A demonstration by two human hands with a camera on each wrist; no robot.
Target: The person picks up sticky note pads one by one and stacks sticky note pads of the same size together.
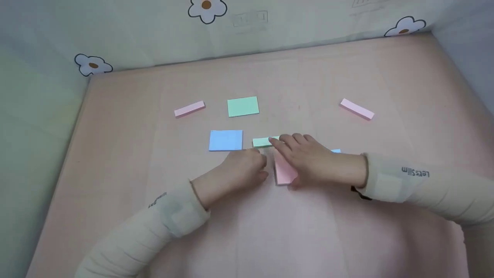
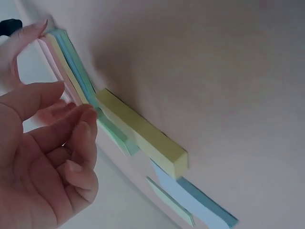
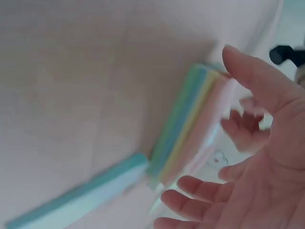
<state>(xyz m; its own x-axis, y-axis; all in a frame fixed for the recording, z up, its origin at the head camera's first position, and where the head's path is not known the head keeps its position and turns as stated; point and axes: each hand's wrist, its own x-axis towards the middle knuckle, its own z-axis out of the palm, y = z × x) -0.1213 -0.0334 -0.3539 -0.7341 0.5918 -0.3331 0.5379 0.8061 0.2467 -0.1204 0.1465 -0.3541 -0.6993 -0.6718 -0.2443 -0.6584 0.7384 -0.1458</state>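
A stack of flat pads [image 1: 285, 170] lies at the middle of the table, pink on top; in the left wrist view its edge shows pink, yellow, blue and green layers. My right hand [image 1: 308, 158] reaches over it with fingers extended, thumb by the near end and fingertips by the far end. Just left of the stack is my left hand [image 1: 245, 168], fingers loosely bent, thumb apart from the index finger, nothing between them. A yellow bar [image 2: 143, 131] lies close beside the left hand, hidden under it in the head view. Beyond the stack sits a narrow green bar [image 1: 261, 142].
A blue pad [image 1: 225, 140] and a green pad [image 1: 243, 107] lie farther back. Pink bars rest at the back left [image 1: 189, 109] and back right [image 1: 357, 109]. Behind the right wrist peeks a blue piece [image 1: 336, 151]. Fabric walls [image 1: 154, 34] border the table.
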